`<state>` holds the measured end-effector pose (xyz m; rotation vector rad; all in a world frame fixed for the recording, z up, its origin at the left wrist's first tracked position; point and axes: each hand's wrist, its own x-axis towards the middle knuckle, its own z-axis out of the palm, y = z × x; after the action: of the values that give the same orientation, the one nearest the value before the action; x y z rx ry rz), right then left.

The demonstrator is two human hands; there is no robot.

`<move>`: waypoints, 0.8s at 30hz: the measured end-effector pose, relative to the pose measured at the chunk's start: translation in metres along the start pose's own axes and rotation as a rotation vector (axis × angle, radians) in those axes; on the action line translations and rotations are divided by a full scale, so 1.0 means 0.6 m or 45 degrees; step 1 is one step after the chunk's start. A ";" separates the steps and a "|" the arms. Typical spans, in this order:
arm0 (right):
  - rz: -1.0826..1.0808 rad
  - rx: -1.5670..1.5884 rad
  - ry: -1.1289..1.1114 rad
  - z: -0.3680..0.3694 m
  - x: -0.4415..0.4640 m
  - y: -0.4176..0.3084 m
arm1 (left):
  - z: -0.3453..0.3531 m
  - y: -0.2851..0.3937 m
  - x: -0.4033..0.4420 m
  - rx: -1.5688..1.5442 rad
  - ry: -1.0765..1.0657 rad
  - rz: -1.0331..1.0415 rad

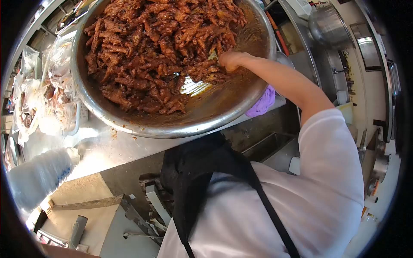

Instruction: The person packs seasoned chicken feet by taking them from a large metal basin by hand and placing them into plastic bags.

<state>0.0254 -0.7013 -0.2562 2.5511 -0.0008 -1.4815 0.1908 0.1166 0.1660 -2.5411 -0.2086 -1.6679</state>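
Steel bowl [172, 131], wide; likely heavy, best held by opposite rims; chicken feet [159, 56], heaped inside, sauced; probably soft, slippery, best scooped from beneath; your right hand [232, 61], curled at their edge, grip unclear, I cannot tell; your left hand, unseen, grip unknown.

- My one view comes from the wearer's head, looking steeply down and forward.
- It sits close above the steel mixing bowl [172, 132], whose far rim the top edge crops.
- Below, I look down the black apron [193, 172].
- The fisheye lens bends the steel bench [99, 146] inside dark, rounded corners.
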 end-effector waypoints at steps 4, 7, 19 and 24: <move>-0.227 1.105 0.614 -0.015 -0.039 -0.022 | -0.088 0.016 -0.037 0.000 0.035 0.082; -0.455 0.520 0.934 0.004 0.014 -0.091 | -0.127 0.042 -0.092 -0.080 -0.067 0.125; -0.142 0.557 0.136 0.018 -0.064 -0.008 | 0.231 0.155 -0.703 -0.603 -1.242 0.244; -0.199 0.437 0.067 0.000 -0.061 -0.031 | 0.246 0.303 -0.776 -0.921 -1.422 -0.610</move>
<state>0.0053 -0.6792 -0.2279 2.9210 -0.0541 -1.5884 0.1716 -0.0691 -0.3207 -3.9409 -0.3365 -0.0927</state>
